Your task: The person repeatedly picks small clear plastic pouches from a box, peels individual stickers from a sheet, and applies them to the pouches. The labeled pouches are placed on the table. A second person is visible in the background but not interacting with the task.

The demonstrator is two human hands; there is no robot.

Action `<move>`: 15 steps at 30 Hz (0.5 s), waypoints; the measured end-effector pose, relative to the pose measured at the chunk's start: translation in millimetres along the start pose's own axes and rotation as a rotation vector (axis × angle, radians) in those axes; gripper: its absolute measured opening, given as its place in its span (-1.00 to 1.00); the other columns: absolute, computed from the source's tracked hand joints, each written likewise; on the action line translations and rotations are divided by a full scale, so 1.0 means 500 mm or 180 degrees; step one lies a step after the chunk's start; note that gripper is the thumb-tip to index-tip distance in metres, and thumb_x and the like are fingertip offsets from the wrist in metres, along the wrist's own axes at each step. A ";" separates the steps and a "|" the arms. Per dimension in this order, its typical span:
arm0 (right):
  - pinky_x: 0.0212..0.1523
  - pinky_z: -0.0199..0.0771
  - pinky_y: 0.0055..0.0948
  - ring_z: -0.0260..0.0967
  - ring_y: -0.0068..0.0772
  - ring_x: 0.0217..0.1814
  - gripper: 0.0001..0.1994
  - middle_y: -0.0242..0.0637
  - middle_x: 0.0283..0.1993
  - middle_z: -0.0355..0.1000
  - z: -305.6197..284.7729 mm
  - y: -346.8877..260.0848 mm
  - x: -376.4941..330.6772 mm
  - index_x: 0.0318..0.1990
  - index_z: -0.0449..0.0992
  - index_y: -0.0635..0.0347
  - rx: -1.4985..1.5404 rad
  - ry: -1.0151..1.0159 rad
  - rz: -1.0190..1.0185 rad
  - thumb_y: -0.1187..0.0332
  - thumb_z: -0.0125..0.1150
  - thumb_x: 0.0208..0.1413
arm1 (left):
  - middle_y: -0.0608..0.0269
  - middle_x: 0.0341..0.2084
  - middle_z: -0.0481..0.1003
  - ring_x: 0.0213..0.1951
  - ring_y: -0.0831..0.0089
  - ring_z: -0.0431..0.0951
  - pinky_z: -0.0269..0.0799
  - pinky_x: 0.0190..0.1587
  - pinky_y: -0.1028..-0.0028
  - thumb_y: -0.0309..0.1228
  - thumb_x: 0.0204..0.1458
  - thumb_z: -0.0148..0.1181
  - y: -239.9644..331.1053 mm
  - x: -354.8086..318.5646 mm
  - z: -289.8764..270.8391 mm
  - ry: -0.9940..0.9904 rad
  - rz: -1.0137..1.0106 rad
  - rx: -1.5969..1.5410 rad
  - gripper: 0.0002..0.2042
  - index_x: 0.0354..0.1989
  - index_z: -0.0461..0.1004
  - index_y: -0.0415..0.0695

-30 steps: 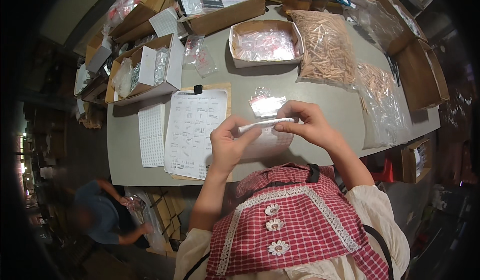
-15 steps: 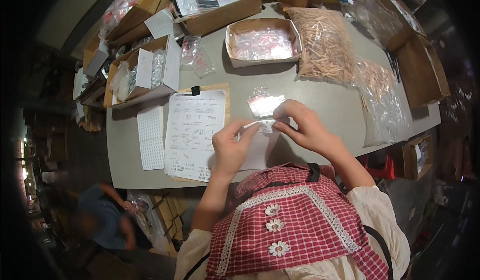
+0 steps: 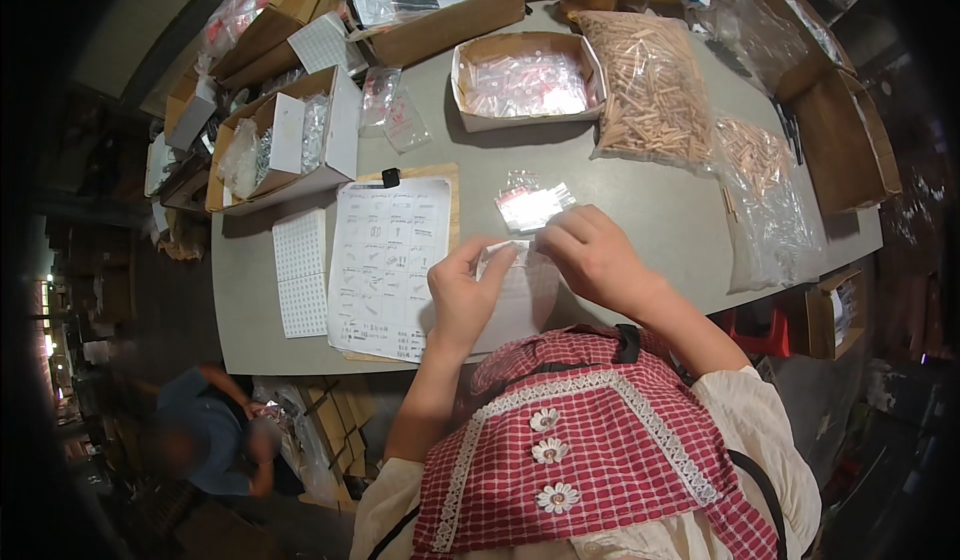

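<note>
The right hand point(image 3: 585, 250) has rolled knuckles-up over the far edge of the white sheet point(image 3: 525, 295), hiding whether its fingers pinch; the left hand point(image 3: 462, 285), pinching with thumb and finger, seems to steady it near the tabletop point(image 3: 660, 225) front edge, clear packets point(image 3: 530, 207) crowding just beyond

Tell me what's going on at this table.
A person in a red-and-white checked apron is at a grey table. Their left hand pinches a thin white paper-like sheet near its top edge. Their right hand is at the sheet's upper right corner, fingertips partly hidden, beside shiny clear plastic bags. Farther back are a white cardboard box of small clear bags and a large clear bag of light-brown wooden pegs.
</note>
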State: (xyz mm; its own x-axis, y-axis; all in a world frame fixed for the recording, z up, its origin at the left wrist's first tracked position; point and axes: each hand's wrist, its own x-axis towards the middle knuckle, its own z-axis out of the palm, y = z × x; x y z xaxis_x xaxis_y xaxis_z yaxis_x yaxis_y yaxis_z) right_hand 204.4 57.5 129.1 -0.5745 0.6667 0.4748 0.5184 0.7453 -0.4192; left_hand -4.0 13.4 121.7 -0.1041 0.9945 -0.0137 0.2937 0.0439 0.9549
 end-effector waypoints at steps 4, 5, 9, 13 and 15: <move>-0.11 0.50 -0.21 0.46 -0.12 -0.15 -0.78 -0.21 -0.23 0.45 0.004 0.002 -0.019 -0.18 0.53 0.16 -0.0199 -0.0294 -0.0338 0.47 0.27 -0.03 | 0.48 -0.47 0.53 -0.40 0.79 0.38 0.26 -0.40 0.66 -0.51 0.17 0.35 -0.048 0.011 -0.003 -0.0138 -0.0363 -0.0338 -0.90 -0.23 0.61 -0.29; -0.13 0.50 -0.20 0.47 -0.11 -0.16 -0.79 -0.21 -0.23 0.45 0.004 0.005 -0.023 -0.17 0.53 0.16 0.0095 -0.0292 -0.0277 0.49 0.26 -0.03 | 0.46 -0.46 0.54 -0.39 0.78 0.40 0.27 -0.39 0.66 -0.50 0.18 0.34 -0.057 0.012 -0.005 -0.0161 -0.0423 -0.0458 -0.90 -0.23 0.61 -0.29; -0.18 0.50 -0.17 0.50 -0.06 -0.18 -0.80 -0.16 -0.23 0.46 0.000 0.067 -0.019 -0.16 0.52 0.17 0.0911 -0.0179 0.0385 0.55 0.21 0.02 | 0.51 -0.50 0.52 -0.45 0.78 0.36 0.26 -0.42 0.64 -0.43 0.18 0.36 -0.100 0.019 -0.031 0.0009 -0.0760 -0.1087 -0.83 -0.17 0.61 -0.29; -0.17 0.51 -0.14 0.50 0.05 -0.15 -0.85 -0.11 -0.17 0.48 0.007 0.145 -0.006 -0.13 0.48 0.22 0.0734 -0.0423 0.0620 0.54 0.17 0.15 | 0.53 -0.52 0.51 -0.48 0.81 0.32 0.19 -0.41 0.68 -0.38 0.21 0.34 -0.162 0.013 -0.064 0.0315 -0.0927 -0.1154 -0.80 -0.15 0.59 -0.28; -0.14 0.51 -0.16 0.48 0.11 -0.13 -0.77 -0.07 -0.12 0.47 0.026 0.155 -0.013 -0.13 0.46 0.24 0.0727 -0.0980 0.0665 0.59 0.18 0.02 | 0.55 -0.54 0.48 -0.49 0.81 0.27 0.13 -0.43 0.67 -0.36 0.21 0.35 -0.195 0.012 -0.070 0.0408 -0.0886 -0.1033 -0.79 -0.16 0.59 -0.28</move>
State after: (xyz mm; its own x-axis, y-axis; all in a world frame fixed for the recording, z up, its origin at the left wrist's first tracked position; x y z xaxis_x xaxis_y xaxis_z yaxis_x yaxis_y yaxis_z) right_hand 240.1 111.1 83.7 -0.6522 0.7480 0.1232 0.5099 0.5532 -0.6588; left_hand -66.3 11.7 39.0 -0.2601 0.9282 -0.2660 -0.0735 0.2557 0.9640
